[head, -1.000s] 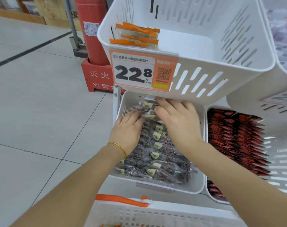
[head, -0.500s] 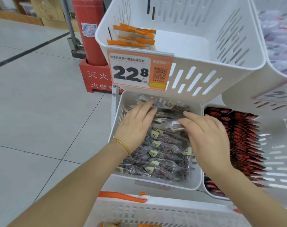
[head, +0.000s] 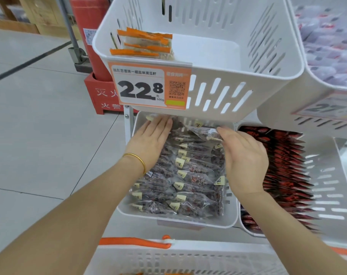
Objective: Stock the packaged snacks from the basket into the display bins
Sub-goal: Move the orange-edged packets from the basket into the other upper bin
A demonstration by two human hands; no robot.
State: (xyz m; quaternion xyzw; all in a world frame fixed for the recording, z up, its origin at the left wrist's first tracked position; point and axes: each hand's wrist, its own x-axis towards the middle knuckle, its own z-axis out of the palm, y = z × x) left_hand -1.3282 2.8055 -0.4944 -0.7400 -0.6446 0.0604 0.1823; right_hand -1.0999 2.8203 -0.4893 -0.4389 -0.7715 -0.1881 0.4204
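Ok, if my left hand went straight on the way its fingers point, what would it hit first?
Probably the packets piled at the back of the lower bin, just beyond the left hand.

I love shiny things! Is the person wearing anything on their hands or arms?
Yes! A thin gold bangle circles the wrist of the left hand. The right hand wears nothing that shows. There are no gloves, no rings that show, and no sleeves in view.

The upper bin (head: 218,92) hides the rearmost packets (head: 194,167) of the lower bin (head: 178,220). The right hand (head: 246,161) shows only its back; whether it grips cannot be told. The bottom edge cuts the basket (head: 188,259). The neighbouring price tag (head: 327,109) is blurred.
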